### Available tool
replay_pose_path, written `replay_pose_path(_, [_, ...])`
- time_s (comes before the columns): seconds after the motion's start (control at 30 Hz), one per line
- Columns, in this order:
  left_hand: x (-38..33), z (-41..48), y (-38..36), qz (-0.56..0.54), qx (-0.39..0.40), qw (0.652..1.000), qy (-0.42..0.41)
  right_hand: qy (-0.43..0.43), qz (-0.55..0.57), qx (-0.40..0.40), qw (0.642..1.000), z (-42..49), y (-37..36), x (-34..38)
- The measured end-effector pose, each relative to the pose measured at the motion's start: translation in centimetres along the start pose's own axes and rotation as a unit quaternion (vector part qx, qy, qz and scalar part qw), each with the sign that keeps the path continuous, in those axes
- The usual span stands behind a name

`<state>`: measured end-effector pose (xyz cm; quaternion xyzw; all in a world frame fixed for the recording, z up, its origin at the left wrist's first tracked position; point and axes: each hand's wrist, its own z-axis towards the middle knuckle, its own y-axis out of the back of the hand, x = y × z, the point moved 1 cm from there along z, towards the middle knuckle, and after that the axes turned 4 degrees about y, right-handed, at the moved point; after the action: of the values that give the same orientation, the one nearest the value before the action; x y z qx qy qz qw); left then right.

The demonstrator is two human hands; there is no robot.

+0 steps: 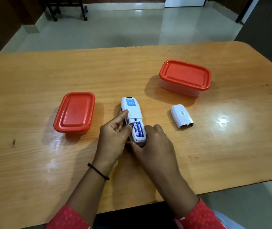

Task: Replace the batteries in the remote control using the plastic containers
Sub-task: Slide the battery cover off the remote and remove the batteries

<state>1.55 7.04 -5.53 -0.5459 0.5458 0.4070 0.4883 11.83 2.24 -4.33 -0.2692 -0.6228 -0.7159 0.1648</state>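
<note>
A white remote control [132, 109] lies face down at the table's middle, its battery bay uncovered. Two blue batteries [138, 129] sit side by side in the bay. My left hand [113, 139] grips the remote's left side, thumb resting at the bay's edge. My right hand [155, 144] holds the remote's near end from the right. The white battery cover [181, 119] lies loose on the table to the right. Two plastic containers with red lids stand closed: one on the left [74, 111], one at the far right [185, 76].
The wooden table [32, 90] has rounded far corners and a near edge close to my sleeves. Beyond it lies a pale tiled floor with a dark wheeled furniture frame [67, 9] at the far left.
</note>
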Motion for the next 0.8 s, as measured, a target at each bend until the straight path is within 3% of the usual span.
replay_pose_path(0.23, [0.1, 0.0, 1.1, 0.131, 0.019, 0.990, -0.052, 0.017, 0.040, 0.059, 0.997, 0.7, 1.5, -0.6])
replay_pose_path(0.37, [-0.4, 0.0, 1.9, 0.192, 0.058, 0.977, -0.071, 0.009, 0.088, 0.025, 0.996, 1.4, 1.6, -1.1])
replay_pose_path(0.6, [0.2, -0.5, 1.9, 0.384, 0.123, 0.908, -0.117, 0.073, 0.109, 0.052, 0.990, 2.3, 0.9, -1.5])
replay_pose_path(0.8, [0.2, -0.3, 1.9, 0.374, 0.116, 0.913, -0.116, 0.087, 0.099, 0.047, 0.990, 2.8, 0.8, -1.7])
